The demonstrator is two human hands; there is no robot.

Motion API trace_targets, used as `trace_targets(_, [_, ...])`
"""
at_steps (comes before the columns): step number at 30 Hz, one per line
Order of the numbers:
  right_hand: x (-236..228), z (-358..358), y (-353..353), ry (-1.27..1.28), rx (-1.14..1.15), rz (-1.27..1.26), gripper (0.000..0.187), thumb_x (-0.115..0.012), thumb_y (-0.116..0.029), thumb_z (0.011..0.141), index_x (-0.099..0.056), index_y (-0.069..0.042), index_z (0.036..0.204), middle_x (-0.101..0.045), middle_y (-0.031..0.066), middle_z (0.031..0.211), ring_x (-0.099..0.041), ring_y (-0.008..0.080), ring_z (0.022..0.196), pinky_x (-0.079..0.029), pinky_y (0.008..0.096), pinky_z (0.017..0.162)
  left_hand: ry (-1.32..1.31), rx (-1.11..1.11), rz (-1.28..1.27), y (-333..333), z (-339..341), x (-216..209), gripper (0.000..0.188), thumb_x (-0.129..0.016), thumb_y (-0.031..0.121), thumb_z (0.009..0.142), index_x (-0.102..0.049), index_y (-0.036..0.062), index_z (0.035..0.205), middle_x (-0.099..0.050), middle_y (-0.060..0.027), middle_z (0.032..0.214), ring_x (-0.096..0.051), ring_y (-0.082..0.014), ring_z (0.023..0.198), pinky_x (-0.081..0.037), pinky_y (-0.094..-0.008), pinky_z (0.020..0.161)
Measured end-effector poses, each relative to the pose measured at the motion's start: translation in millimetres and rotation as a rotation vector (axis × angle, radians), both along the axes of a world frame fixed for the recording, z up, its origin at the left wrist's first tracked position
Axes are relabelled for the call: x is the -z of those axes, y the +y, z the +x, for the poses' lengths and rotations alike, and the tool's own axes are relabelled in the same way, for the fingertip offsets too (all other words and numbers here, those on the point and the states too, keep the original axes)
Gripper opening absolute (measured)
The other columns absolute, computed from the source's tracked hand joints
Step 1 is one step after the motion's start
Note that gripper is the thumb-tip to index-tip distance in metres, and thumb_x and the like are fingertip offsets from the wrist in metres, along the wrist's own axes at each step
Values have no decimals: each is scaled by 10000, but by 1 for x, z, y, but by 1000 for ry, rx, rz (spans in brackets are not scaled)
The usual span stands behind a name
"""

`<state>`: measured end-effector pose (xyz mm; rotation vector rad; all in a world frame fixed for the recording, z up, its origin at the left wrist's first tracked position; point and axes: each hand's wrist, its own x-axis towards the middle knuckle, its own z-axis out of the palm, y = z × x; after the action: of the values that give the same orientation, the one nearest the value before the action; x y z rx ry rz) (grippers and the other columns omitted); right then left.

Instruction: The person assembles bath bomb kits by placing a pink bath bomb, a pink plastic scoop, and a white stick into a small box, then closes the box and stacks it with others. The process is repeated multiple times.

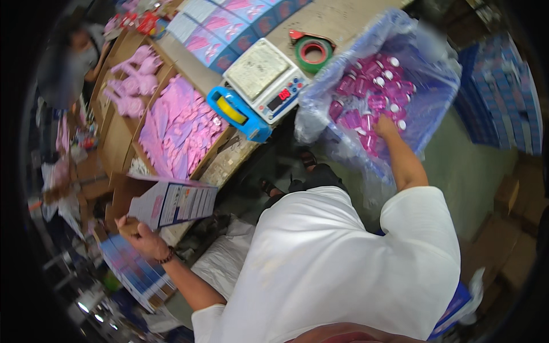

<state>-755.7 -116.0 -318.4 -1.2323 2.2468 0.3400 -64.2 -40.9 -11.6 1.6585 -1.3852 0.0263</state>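
Observation:
My left hand [147, 241] is closed on the lower edge of an upright printed box [182, 204], whose brown inner side faces left. A dark beaded bracelet circles that wrist. On the right, my right hand [386, 127] reaches down among small bottles of pink liquid with white caps [377, 103]. Its fingers look curled against the bottles, and what they hold is hidden. The bottles lie loose in a bin lined with a bluish clear plastic bag [437, 86].
On the table are a digital scale [258, 71], a blue-and-yellow tool [234, 114], a green tape dispenser [313, 52] and printed boxes [214, 31]. A carton [106, 137] holds pink figures [130, 86] and pink-purple pieces [178, 128]. Box stacks [500, 91] stand right. Another person [71, 63] is far left.

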Motion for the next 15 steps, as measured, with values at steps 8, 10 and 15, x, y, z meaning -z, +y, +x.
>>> trace_targets(8, [24, -22, 0, -150, 117, -378, 734, -755, -369, 679, -500, 13, 1253, -600, 248, 1195, -601, 387, 1078, -466, 432, 934, -28, -32, -27, 22, -53, -7, 797, -744, 616, 712, -531, 14, 1189, -393, -226, 1401, -389, -323, 1294, -274, -421, 1082])
trace_targets(10, [31, -32, -7, -210, 254, -639, 656, -753, -358, 714, -536, 3, 1217, -622, 178, 1160, -617, 327, 1024, -484, 389, 888, -45, 6, -28, 28, -62, -15, 799, -760, 618, 691, -538, 26, 1180, -386, -239, 1398, -404, -324, 1274, -279, -423, 1081])
trace_targets(15, [-100, 36, -59, -1128, 720, -871, 313, -657, -207, 861, -567, -69, 1127, -613, 19, 1005, -608, 148, 858, -517, 295, 699, -34, 249, -53, 45, -61, -20, 704, -833, 479, 677, -529, 60, 1155, -321, -247, 1406, -422, -376, 1247, -329, -462, 1054])
